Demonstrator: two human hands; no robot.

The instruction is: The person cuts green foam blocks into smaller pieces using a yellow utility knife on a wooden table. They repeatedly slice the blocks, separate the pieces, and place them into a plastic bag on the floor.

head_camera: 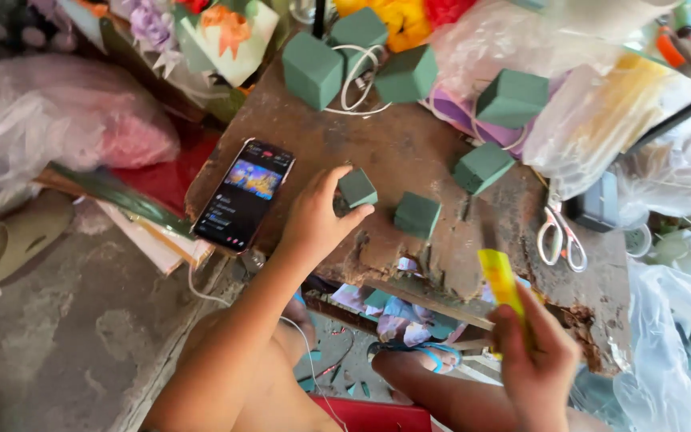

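Observation:
My left hand [316, 216] grips a small green foam cube [357, 189] on the worn wooden board [393, 144]. A second small green foam cube [417, 214] lies just to its right. My right hand [533, 360] is low at the front right, closed around a yellow utility knife [501, 278] that points up. Larger green foam blocks [313, 70] stand at the back of the board, and another green foam block [483, 167] sits at mid right.
A phone [243, 194] with a lit screen lies at the board's left edge, a white cable [353, 76] behind it. White-handled scissors [561, 236] rest at right. Plastic bags [593, 96] and paper flowers [225, 32] crowd the back. A sandal [9, 240] lies left.

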